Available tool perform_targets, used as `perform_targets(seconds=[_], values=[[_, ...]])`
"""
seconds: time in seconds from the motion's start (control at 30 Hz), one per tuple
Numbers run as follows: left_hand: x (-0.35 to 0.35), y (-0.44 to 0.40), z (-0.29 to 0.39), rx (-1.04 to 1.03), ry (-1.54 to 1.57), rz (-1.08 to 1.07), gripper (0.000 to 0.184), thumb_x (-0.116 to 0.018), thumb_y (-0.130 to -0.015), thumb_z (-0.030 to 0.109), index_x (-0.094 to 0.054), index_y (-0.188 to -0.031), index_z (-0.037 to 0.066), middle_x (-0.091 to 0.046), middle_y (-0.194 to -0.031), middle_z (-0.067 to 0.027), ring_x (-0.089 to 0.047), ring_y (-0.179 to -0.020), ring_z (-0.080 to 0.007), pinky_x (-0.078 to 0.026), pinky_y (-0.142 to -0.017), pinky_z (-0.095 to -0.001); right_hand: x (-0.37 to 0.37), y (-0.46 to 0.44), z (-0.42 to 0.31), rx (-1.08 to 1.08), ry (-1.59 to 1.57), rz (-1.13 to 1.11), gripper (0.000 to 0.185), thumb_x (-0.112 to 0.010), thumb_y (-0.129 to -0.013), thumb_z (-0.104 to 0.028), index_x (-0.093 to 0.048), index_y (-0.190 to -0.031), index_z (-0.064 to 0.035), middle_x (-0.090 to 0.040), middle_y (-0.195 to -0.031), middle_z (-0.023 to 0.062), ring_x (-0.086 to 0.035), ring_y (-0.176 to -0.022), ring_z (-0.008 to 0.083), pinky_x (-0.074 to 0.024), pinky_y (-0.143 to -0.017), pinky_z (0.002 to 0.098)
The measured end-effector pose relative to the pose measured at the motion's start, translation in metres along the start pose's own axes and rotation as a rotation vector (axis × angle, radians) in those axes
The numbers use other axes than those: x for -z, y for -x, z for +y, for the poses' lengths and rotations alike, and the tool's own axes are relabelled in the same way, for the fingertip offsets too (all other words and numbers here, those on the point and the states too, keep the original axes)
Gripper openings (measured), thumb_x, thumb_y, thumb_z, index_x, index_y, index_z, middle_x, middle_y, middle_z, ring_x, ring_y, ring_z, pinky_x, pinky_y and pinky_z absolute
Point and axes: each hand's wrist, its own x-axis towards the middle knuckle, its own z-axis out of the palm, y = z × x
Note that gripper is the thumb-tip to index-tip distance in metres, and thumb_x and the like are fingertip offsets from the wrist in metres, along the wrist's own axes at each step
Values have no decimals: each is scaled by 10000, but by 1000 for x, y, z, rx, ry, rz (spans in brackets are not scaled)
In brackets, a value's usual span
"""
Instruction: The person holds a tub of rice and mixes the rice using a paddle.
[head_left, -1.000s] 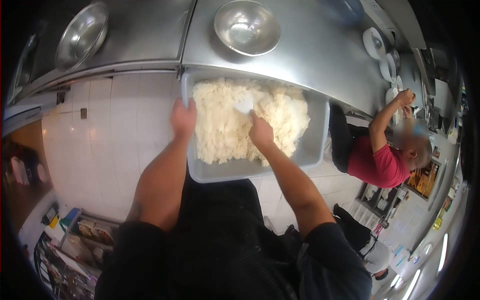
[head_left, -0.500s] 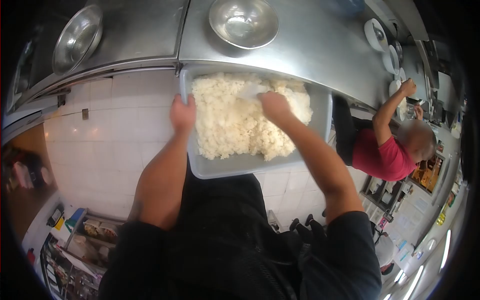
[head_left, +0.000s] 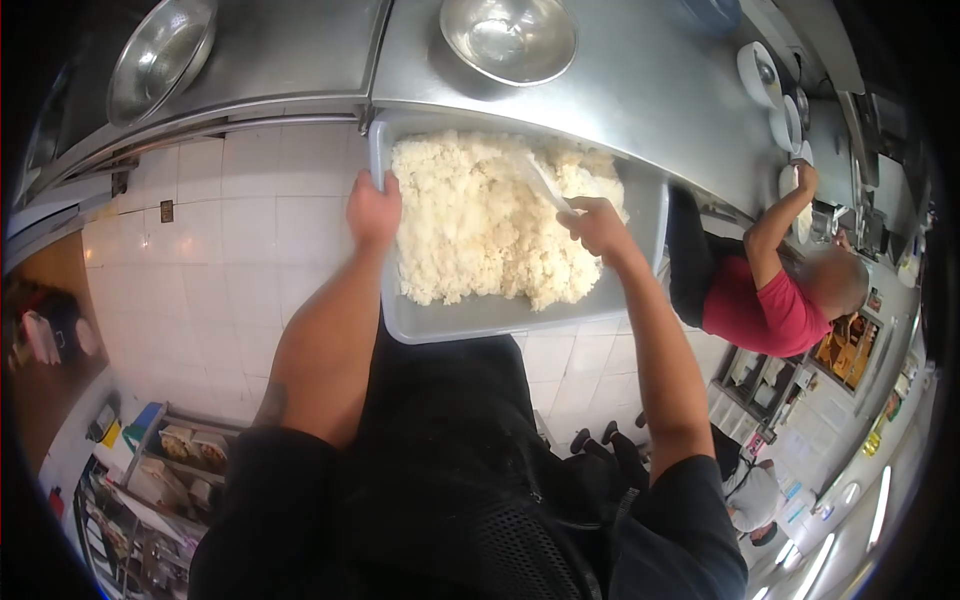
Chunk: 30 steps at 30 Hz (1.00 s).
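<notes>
A grey plastic tub [head_left: 440,322] full of cooked white rice [head_left: 460,215] sits against the edge of the steel counter, close to my body. My left hand [head_left: 374,212] grips the tub's left rim, thumb over the inside. In my right hand [head_left: 598,228], closed around its handle, is a pale rice paddle [head_left: 543,180]. The paddle slants up and left over the rice in the right half of the tub. Its far end is blurred and meets the rice, so how deep it goes I cannot tell.
On the steel counter [head_left: 640,90] beyond the tub stands a metal bowl [head_left: 510,40]. Another metal bowl [head_left: 162,62] rests at far left. White bowls [head_left: 760,75] line the right end, where a person in a red shirt [head_left: 755,310] works. A second person [head_left: 752,498] is farther back.
My right hand has moved right and slightly down, and the paddle now tilts more steeply over the rice. My left hand stays on the tub's rim. The view has shifted slightly.
</notes>
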Motion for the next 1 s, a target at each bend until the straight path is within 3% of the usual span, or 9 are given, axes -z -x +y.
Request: perform_targets(seconds=[0.23,0.43,0.47,0.5,0.57,0.67,0.73,0.83,1.0], values=[[-9,-5,-10,1,-17,21,384,-605,-923,382,-615,-1019,11,-695,-978,-249,-664,-919,-454,-528,-814,-532,-67,-112,-35,163,348,26,321,-709,-854,-198,-685,-948,109,-673,-748,216,-653,-588,285,-509,-543,407],[3,-3,2,20,32,-53,393,-597,-931,378,-615,-1037,0,-683,-996,-259,-660,-935,-452,-532,-818,-526,-94,-78,3,269,345,231,411,-725,-860,-245,-696,-1161,33,-708,-942,275,-722,-816,375,-569,-698,425],[5,-4,1,41,34,-75,394,-596,-933,376,-613,-1040,-3,-680,-1007,-260,-659,-942,-450,-533,-820,-526,-87,-79,32,400,280,241,501,-735,-875,-283,-663,-1248,43,-708,-944,273,-720,-793,330,-562,-694,396],[5,-6,1,56,43,-62,394,-596,-933,376,-613,-1040,-3,-680,-1007,-260,-659,-942,-450,-533,-820,-526,-70,-62,24,205,192,114,567,-742,-894,-313,-622,-1321,40,-715,-890,238,-690,-692,246,-547,-635,368],[5,1,-2,-6,56,-5,389,-599,-934,368,-609,-1041,-6,-679,-1032,-254,-657,-958,-443,-533,-829,-523,-27,-39,1,127,399,29,517,-722,-931,-333,-642,-1316,3,-732,-873,209,-617,-554,153,-516,-536,352],[1,-3,-6,7,28,-49,401,-597,-934,375,-605,-1049,-9,-682,-1043,-246,-655,-979,-439,-529,-846,-521,6,-24,-45,298,782,99,471,-747,-875,-304,-688,-1279,-69,-730,-1029,207,-720,-955,320,-563,-854,427],[4,-3,-1,23,30,-74,404,-596,-935,375,-606,-1058,-10,-682,-1049,-245,-655,-983,-440,-527,-850,-523,-1,-31,-75,309,931,65,364,-687,-895,-225,-709,-1207,-40,-724,-1095,183,-701,-1026,344,-559,-898,440],[2,-3,-3,19,47,-38,404,-594,-937,373,-605,-1065,-11,-681,-1051,-246,-654,-982,-443,-524,-853,-527,-41,-67,-100,271,1252,31,285,-604,-914,-149,-713,-1145,-23,-727,-1118,158,-705,-1033,345,-576,-882,429],[6,-7,1,29,12,-92,396,-592,-941,366,-602,-1067,-9,-678,-1047,-252,-651,-975,-449,-522,-845,-531,-75,-89,-104,202,1195,42,261,-549,-914,-69,-719,-1107,-27,-717,-1139,201,-705,-1058,347,-595,-815,442]])
